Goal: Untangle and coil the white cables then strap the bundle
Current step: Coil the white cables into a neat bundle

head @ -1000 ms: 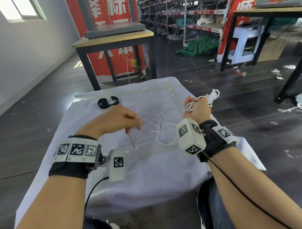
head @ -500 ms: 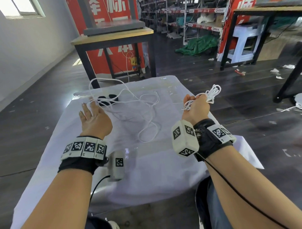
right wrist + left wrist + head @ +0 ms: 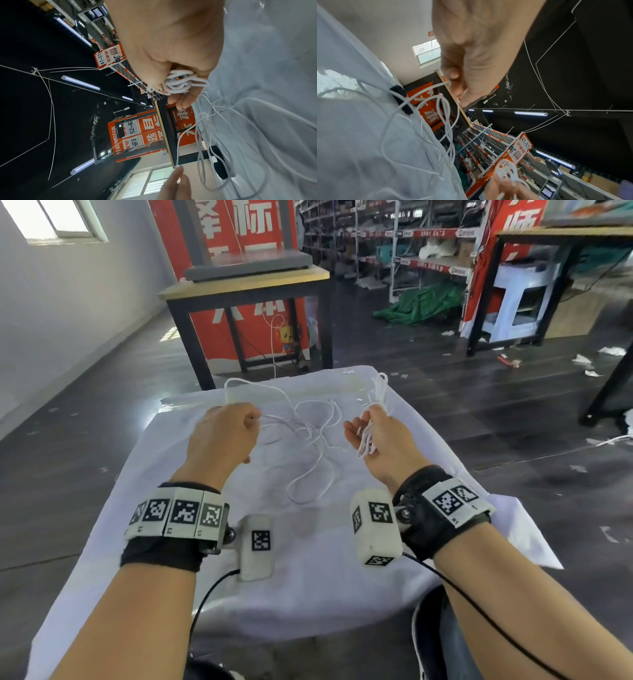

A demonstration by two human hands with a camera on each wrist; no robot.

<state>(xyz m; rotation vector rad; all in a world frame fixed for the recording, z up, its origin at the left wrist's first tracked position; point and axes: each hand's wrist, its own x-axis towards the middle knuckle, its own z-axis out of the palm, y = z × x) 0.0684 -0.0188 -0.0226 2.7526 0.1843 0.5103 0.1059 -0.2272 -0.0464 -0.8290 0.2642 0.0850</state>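
Thin white cables lie in loose tangled loops on the white-covered table. My left hand is curled over them and pinches a strand that arcs up behind it. My right hand grips a small coiled bundle, palm turned inward, with loops sticking out above the fist. The right wrist view shows that coil clamped between fingers and thumb. A black strap lies on the cloth beyond the cables, also seen as the strap; in the head view my left hand hides it.
A wooden table with black legs stands just beyond the far edge, red banners behind it. Shelving, a green tarp and a white stool are at the back right. My knee is under the near right corner.
My left hand, held flat with cable draped over it half a second ago, has curled round a strand and moved right. My right hand, still gripping the coil, has turned palm inward.
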